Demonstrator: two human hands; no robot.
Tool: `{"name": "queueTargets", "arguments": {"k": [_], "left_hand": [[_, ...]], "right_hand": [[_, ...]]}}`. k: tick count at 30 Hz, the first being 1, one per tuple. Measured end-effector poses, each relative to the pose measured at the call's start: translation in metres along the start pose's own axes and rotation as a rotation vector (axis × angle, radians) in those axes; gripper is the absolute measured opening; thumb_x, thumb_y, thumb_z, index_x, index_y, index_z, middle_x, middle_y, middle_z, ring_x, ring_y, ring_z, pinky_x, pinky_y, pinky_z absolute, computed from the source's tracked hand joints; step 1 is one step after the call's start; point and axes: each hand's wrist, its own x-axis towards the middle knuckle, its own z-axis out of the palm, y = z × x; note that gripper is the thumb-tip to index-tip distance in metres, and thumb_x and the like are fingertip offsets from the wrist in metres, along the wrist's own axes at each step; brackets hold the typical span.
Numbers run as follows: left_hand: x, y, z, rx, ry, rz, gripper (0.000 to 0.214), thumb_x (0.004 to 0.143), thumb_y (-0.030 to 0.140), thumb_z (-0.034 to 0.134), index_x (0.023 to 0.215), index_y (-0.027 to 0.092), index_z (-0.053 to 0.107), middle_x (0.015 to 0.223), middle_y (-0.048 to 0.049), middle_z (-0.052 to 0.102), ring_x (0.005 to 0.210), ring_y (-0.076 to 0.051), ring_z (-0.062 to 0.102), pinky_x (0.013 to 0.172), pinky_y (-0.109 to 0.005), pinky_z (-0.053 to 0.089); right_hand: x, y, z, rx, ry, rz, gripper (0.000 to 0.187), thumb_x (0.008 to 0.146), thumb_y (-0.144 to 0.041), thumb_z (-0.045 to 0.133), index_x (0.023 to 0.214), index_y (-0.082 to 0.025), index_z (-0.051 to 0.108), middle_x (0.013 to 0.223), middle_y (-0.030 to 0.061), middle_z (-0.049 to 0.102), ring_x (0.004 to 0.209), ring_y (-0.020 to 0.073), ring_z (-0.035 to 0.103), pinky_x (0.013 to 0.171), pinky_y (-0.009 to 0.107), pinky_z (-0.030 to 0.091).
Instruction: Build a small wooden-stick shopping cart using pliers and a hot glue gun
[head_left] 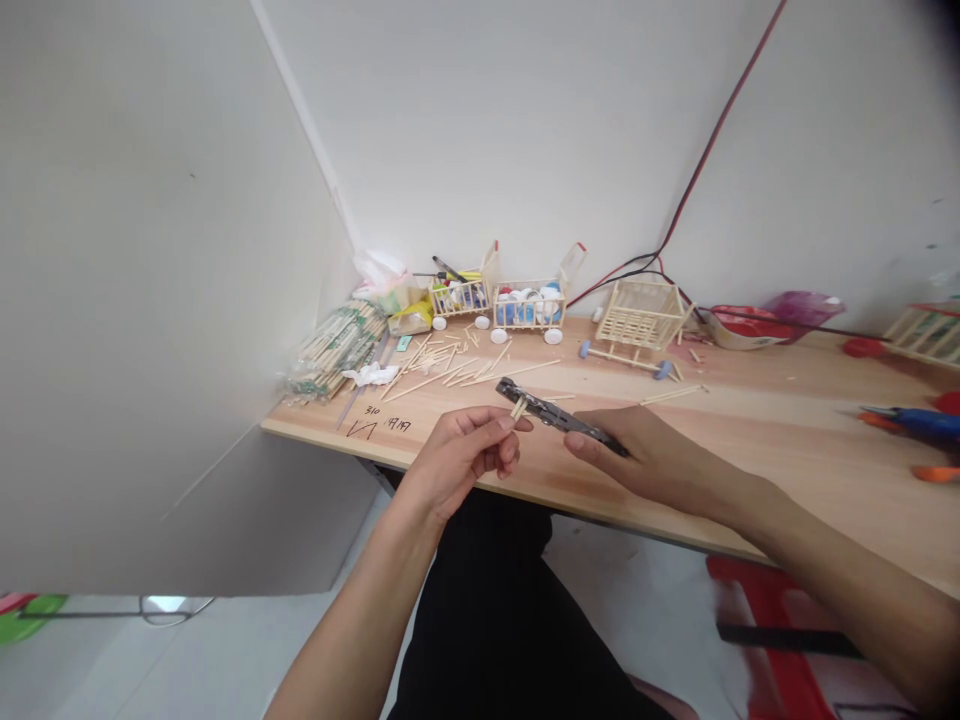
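My left hand (pixel 466 448) pinches short thin wooden sticks (pixel 519 408) between thumb and fingers, above the front edge of the table. Wrapped around the handles of dark metal pliers (pixel 559 415), my right hand (pixel 652 452) holds them slanting toward the left hand. The head of the pliers is at the sticks; whether its jaws touch them I cannot tell. Behind my hands, loose wooden sticks (pixel 457 372) of various lengths lie scattered on the wooden table (pixel 750 440).
Two small stick carts (pixel 529 312) with white wheels stand at the back, filled with small items. A stick frame (pixel 637 315) with grey-blue wheels sits to their right. Bagged stick bundles (pixel 334 345) lie left, a red bowl (pixel 750 325) and blue-handled tool (pixel 911 420) right. Cables (pixel 675 215) run along the wall.
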Motion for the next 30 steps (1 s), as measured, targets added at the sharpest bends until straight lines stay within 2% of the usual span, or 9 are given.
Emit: {"name": "queueTargets", "arguments": {"k": [12, 23, 30], "left_hand": [[-0.008, -0.007, -0.011, 0.022, -0.002, 0.02, 0.023, 0.084, 0.031, 0.062, 0.089, 0.009, 0.067, 0.056, 0.0015, 0.048, 0.052, -0.007, 0.047, 0.053, -0.021, 0.032], [-0.012, -0.014, -0.049, -0.02, 0.109, 0.033, 0.027, 0.079, 0.035, 0.068, 0.085, 0.009, 0.066, 0.055, 0.0021, 0.048, 0.051, -0.007, 0.046, 0.052, -0.02, 0.033], [-0.017, -0.02, -0.062, -0.069, 0.152, 0.027, 0.027, 0.077, 0.034, 0.07, 0.082, 0.009, 0.065, 0.055, 0.0022, 0.049, 0.051, -0.007, 0.047, 0.052, -0.02, 0.036]], "right_hand": [[0.005, -0.001, 0.012, -0.185, 0.064, -0.033, 0.046, 0.091, -0.056, 0.037, 0.071, -0.018, 0.053, 0.066, 0.0044, 0.059, 0.058, 0.0149, 0.047, 0.056, 0.027, 0.029], [0.045, -0.014, 0.041, -0.345, 0.022, -0.027, 0.054, 0.093, -0.057, 0.031, 0.075, -0.016, 0.061, 0.076, 0.0113, 0.069, 0.068, 0.0217, 0.06, 0.06, 0.03, 0.031], [0.054, -0.024, 0.051, -0.402, -0.014, -0.03, 0.057, 0.094, -0.057, 0.029, 0.079, -0.015, 0.065, 0.082, 0.0131, 0.071, 0.073, 0.0227, 0.063, 0.061, 0.029, 0.033]]}}
